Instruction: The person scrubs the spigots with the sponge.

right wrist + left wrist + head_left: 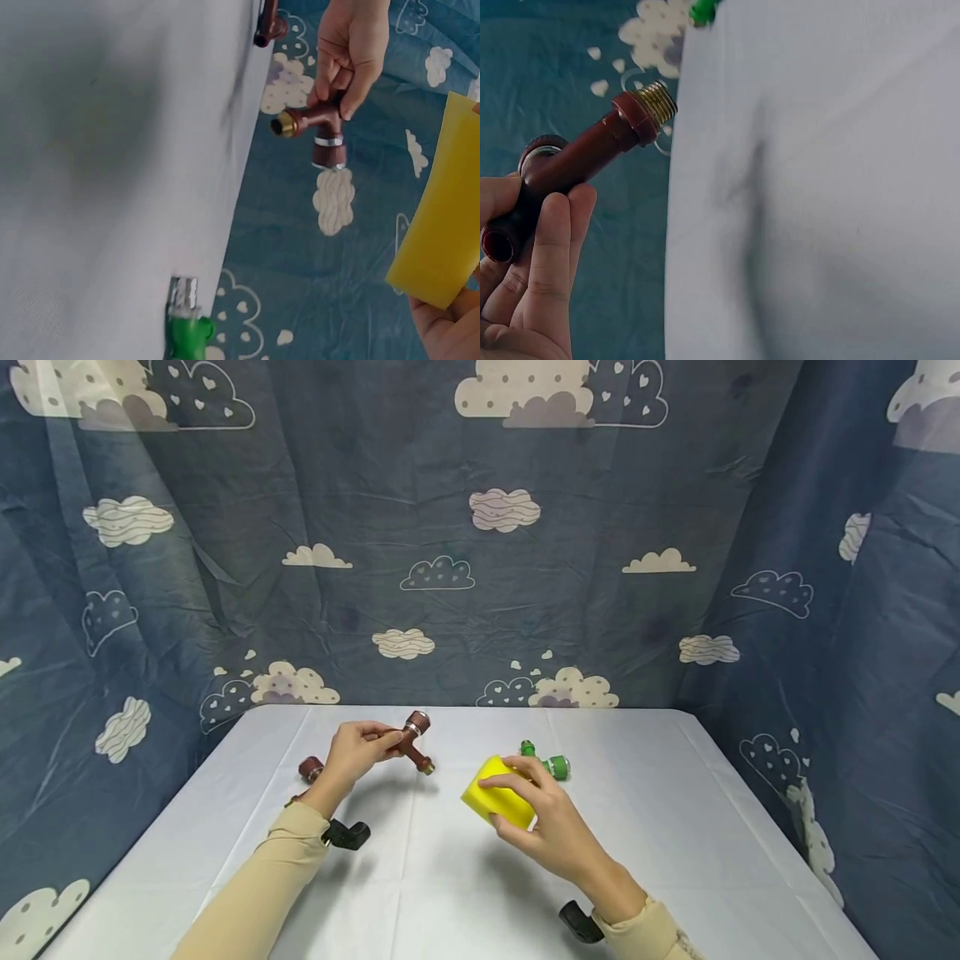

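My left hand [352, 758] holds a dark brown plastic tap [409, 747] up above the far part of the table, pinched between thumb and fingers. In the left wrist view the tap [585, 159] shows a brass threaded end, an open pipe end and a ridged knob partly hidden behind its body. My right hand [551, 822] grips a yellow sponge [498, 795] by its sides, raised over the table and to the right of the tap. In the right wrist view the sponge [439, 214] stands apart from the tap.
A green tap [557, 767] lies on the white-covered table [645, 852] just beyond my right hand. Another brown tap [309, 768] lies at the left, partly behind my left wrist. Cloud-patterned blue cloth [570, 618] hangs around the back and sides.
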### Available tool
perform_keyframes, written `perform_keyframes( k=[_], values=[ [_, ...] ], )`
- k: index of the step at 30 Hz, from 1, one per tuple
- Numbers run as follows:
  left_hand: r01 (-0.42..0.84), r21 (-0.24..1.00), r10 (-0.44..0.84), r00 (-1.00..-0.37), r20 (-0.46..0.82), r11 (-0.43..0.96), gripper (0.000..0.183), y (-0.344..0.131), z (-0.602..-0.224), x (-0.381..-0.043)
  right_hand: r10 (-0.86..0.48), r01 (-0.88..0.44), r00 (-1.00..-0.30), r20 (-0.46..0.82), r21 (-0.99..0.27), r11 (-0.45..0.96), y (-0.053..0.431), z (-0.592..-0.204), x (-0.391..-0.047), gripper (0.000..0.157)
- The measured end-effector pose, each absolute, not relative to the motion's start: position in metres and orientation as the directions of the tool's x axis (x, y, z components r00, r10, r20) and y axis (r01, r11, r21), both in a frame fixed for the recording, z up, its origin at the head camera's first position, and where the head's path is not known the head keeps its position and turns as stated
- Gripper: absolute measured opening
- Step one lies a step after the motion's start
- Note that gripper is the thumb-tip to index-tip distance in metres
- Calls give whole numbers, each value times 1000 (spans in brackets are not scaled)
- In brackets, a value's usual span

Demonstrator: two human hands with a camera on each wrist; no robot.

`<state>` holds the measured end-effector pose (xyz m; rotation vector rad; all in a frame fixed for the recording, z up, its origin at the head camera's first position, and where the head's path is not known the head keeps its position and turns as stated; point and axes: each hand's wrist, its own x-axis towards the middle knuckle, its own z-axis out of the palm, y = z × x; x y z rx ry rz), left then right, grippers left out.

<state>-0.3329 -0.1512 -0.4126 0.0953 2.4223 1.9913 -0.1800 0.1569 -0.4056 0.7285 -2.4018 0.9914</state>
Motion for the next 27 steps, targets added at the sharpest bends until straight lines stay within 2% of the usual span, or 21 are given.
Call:
perform_keyframes(
  k=[12, 20, 27],
  values=[
    [13, 895, -33, -999, 30, 447, 27, -148, -430, -367, -264, -581, -781, 566, -502, 640, 186, -416, -174, 46],
    [-35, 870, -29, -999, -24, 492, 28, -141, -433, -377, -249, -575, -778, 577, -493, 653, 194, -417, -172, 47],
    [-84, 905, -24, -996, -82, 417, 26, -137, -434, -383, -233, -551, -792, 564, -498, 669, 199, -418, -172, 47]
  ],
)
